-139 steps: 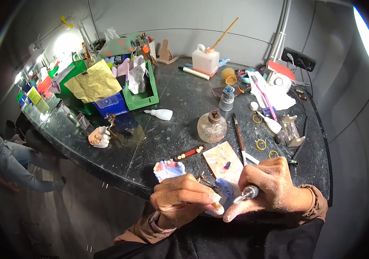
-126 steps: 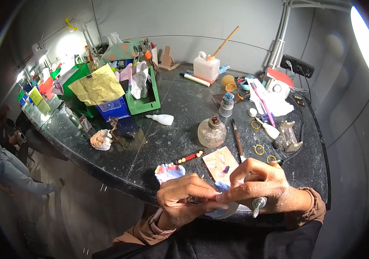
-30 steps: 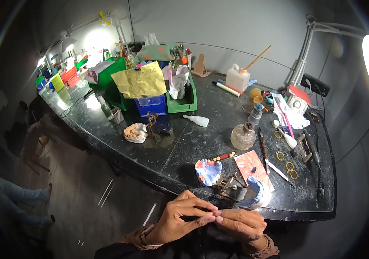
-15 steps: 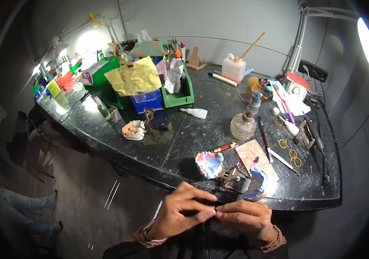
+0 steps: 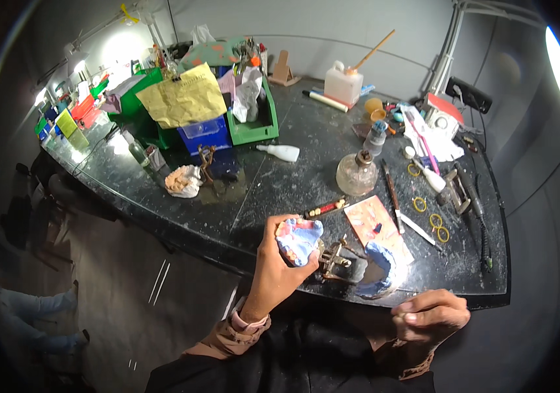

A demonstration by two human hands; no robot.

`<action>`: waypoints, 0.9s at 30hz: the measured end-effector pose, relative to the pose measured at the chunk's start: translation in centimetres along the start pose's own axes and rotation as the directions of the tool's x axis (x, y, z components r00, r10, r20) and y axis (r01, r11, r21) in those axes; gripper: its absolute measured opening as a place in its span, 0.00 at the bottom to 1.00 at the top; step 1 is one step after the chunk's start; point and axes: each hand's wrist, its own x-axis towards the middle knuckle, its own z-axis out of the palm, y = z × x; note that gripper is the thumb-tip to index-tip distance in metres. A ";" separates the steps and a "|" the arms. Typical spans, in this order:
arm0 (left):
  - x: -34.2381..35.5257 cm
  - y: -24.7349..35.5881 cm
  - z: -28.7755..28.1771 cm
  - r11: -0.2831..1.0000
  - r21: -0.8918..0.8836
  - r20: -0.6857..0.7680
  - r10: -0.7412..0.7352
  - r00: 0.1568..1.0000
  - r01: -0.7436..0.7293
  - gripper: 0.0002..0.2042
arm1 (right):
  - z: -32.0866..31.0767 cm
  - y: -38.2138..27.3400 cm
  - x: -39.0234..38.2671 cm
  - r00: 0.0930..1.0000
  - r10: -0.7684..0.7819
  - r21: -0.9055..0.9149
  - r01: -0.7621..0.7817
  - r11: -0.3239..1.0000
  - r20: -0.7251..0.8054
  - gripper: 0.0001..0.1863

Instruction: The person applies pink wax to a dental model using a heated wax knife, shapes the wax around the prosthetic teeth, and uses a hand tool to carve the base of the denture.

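Observation:
My left hand is closed round a blue dental cast with pink wax and teeth along its edge, at the front of the bench. Joined to that cast is a brass-coloured articulator, hinged open on the bench top. Its other half carries a second blue, horseshoe-shaped dental cast, lying near the bench edge. My right hand hovers in front of the edge, to the right of this cast. Its fingers are pinched together; a small pale bit shows at the fingertips, too small to name.
Behind the casts lie a pink wax sheet, a strip of teeth, a dark-handled knife and a glass spirit burner. Yellow rings lie to the right. Green bins and a pale tooth model stand further left.
My hands, together before, have parted. The left has moved up and taken hold of the blue cast with pink wax; the right has moved away to the right, fingers still pinched.

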 end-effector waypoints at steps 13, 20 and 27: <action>-4.1 0.3 1.8 0.948 -0.188 0.153 0.287 0.946 -0.257 0.30 | -2.8 -1.4 0.9 0.937 0.248 0.071 -0.273 0.959 0.247 0.13; -5.2 -0.5 3.2 0.925 -0.111 0.162 0.377 0.912 -0.363 0.25 | 1.0 0.6 2.6 0.964 0.119 -0.073 -0.105 0.992 0.238 0.07; -5.1 -0.7 3.8 0.930 -0.128 0.210 0.365 0.907 -0.344 0.31 | 0.9 2.1 2.5 0.892 0.243 0.083 -0.295 0.952 0.381 0.09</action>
